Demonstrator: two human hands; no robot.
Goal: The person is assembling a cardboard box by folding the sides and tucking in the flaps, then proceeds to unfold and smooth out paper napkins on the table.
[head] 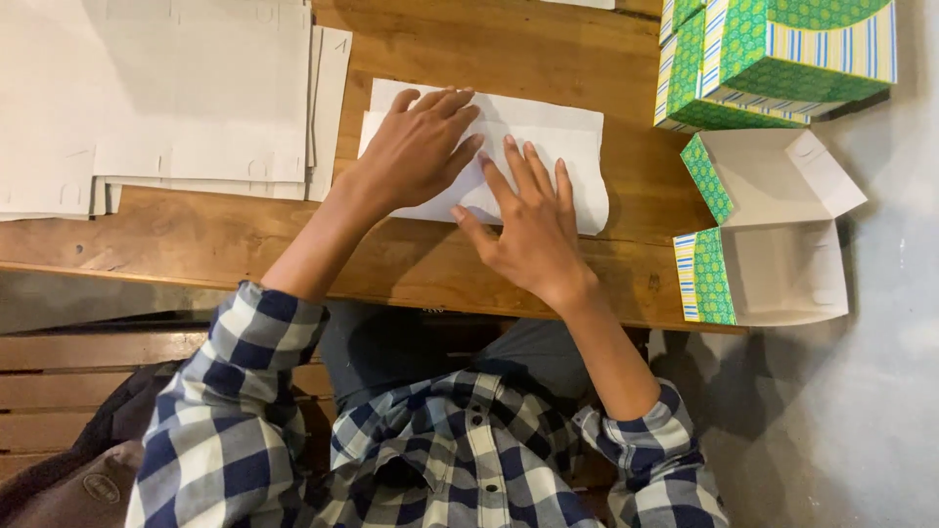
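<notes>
A folded white cardboard sheet (pixel 548 156) is pressed flat on the wooden bench (pixel 245 240) by the left hand (pixel 416 147) and right hand (pixel 533 230), fingers spread, nothing gripped. An open green patterned box (pixel 773 274) alongside is seen empty.

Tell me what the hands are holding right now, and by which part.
Nothing is gripped. The left hand and right hand press flat on the middle of the white folded cardboard sheet.

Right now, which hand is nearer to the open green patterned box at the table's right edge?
Right. The right hand presses the white sheet on the side toward the open green patterned box; the left hand lies farther left, nearer the cardboard stack.
</notes>
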